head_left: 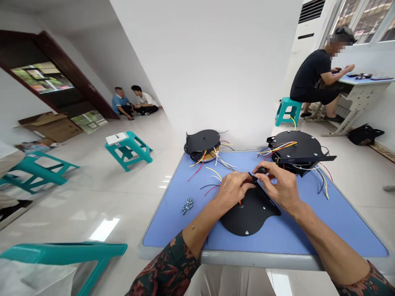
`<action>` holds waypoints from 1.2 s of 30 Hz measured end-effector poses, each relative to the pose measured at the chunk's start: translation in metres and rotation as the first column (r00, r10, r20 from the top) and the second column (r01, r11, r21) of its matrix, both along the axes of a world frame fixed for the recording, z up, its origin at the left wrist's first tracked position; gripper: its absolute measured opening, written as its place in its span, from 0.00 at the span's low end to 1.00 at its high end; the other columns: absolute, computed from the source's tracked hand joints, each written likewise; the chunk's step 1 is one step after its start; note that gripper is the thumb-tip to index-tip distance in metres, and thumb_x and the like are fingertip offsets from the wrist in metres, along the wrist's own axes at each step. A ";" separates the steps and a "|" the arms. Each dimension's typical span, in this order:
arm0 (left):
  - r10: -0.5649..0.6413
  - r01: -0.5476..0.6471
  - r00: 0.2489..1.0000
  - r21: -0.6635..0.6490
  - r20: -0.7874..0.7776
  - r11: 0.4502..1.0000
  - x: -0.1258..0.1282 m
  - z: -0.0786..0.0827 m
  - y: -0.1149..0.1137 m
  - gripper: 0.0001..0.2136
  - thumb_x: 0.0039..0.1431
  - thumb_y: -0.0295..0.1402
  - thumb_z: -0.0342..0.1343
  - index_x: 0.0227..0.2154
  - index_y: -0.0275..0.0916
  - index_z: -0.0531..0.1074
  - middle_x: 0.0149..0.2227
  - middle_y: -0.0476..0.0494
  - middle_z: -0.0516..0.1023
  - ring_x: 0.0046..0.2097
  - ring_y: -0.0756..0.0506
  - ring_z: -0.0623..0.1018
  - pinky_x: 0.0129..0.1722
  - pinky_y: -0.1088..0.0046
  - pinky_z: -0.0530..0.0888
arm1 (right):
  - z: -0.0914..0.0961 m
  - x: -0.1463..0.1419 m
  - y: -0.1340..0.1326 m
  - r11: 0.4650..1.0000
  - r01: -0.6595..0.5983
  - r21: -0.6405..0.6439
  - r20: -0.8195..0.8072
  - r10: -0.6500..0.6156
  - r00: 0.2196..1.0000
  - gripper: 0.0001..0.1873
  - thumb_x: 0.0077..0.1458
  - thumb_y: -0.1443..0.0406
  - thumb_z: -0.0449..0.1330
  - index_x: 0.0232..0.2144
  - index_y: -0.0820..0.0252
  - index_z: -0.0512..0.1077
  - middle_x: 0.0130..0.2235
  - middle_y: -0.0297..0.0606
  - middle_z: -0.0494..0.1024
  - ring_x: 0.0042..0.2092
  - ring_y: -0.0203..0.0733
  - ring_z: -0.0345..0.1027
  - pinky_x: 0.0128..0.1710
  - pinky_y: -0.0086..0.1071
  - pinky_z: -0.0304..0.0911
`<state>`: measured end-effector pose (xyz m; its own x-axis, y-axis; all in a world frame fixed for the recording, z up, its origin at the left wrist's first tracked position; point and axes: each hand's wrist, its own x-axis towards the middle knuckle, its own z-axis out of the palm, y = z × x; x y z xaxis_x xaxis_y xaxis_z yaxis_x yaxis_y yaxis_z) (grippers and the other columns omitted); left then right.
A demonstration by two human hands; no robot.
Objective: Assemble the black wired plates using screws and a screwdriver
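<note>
A rounded black metal plate (247,222) with a raised straight flange and a few screws lies on the blue table in front of me. My left hand (232,190) is closed on its far side, fingers at the flange's far end. My right hand (282,185) pinches a short black object (262,169), perhaps a screwdriver handle, against that end of the flange; its tip is hidden by the fingers. Coloured wires (214,176) stick out past my left hand. To the left lies a small pile of silver screws (187,206).
Two similar black plate assemblies with loose wires stand at the table's back, one left (203,142) and one right (296,148). The blue table (173,230) meets a white wall. Teal stools (129,150) stand leftward. A person (311,76) works at another desk; others sit by the wall.
</note>
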<state>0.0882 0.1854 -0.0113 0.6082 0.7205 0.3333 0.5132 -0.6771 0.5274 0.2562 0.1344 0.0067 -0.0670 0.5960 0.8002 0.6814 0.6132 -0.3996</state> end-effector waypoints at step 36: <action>0.090 -0.011 0.959 -0.279 0.271 0.960 0.005 -0.010 0.011 0.06 0.56 0.26 0.57 0.26 0.38 0.77 0.29 0.49 0.81 0.33 0.48 0.78 0.36 0.74 0.70 | 0.019 -0.004 0.025 0.937 -0.140 -0.321 -0.129 0.103 0.986 0.11 0.62 0.62 0.55 0.43 0.57 0.76 0.35 0.36 0.80 0.31 0.36 0.69 0.31 0.29 0.64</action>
<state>0.0935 0.1968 -0.0214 0.4802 0.8344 0.2706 0.3491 -0.4648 0.8137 0.2526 0.1590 0.0256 -0.0793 0.8194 0.5678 0.5512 0.5106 -0.6599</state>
